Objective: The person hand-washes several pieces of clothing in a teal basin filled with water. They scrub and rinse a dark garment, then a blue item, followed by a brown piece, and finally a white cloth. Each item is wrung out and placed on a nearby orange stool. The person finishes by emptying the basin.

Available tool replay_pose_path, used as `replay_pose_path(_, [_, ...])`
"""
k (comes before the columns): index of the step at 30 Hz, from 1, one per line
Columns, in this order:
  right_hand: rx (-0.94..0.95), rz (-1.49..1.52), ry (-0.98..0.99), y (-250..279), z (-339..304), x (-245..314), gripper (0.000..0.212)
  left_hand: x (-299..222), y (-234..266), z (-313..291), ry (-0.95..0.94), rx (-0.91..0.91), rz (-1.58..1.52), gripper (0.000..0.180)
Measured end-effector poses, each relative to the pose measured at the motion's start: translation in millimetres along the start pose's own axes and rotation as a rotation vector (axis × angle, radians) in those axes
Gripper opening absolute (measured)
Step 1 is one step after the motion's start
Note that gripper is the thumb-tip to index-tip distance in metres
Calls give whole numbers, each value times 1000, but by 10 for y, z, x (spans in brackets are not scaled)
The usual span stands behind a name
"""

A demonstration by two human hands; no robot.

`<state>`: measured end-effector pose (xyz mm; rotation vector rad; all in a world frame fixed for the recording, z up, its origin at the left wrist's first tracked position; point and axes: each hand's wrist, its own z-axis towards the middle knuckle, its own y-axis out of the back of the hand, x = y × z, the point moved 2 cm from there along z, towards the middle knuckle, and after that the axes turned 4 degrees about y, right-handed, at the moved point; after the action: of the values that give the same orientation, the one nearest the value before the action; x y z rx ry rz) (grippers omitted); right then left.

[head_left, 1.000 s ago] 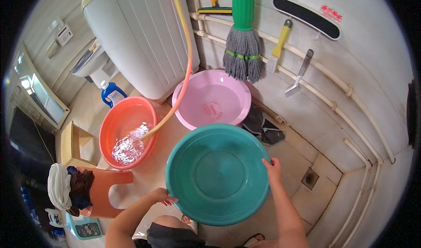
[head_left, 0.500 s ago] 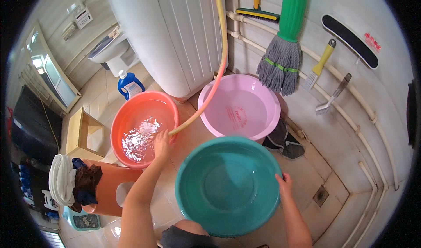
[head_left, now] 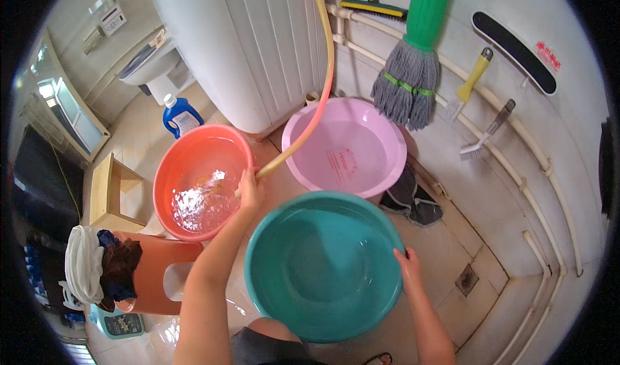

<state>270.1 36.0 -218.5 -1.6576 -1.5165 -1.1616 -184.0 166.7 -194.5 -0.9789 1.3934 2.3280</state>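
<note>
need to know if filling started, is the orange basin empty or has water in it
Has water. The orange basin shows a rippling, glinting pool at its bottom, where the hose held by the left hand ends.

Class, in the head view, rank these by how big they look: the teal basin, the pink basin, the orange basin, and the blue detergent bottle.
1. teal basin, nearest the camera, so its lead is unsure
2. pink basin and orange basin, too alike to rank
3. blue detergent bottle, clearly smallest

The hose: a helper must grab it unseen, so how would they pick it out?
Start at the white washing machine. A yellow hose runs down its right edge to the orange basin, its end in the left hand. It is the only long flexible tube; the wall pipes are rigid and white.
</note>
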Motion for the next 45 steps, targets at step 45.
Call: replay_pose_path(45, [-142, -490, 292, 394, 141, -5, 50, -909, 140, -1314, 99, 569, -185, 19])
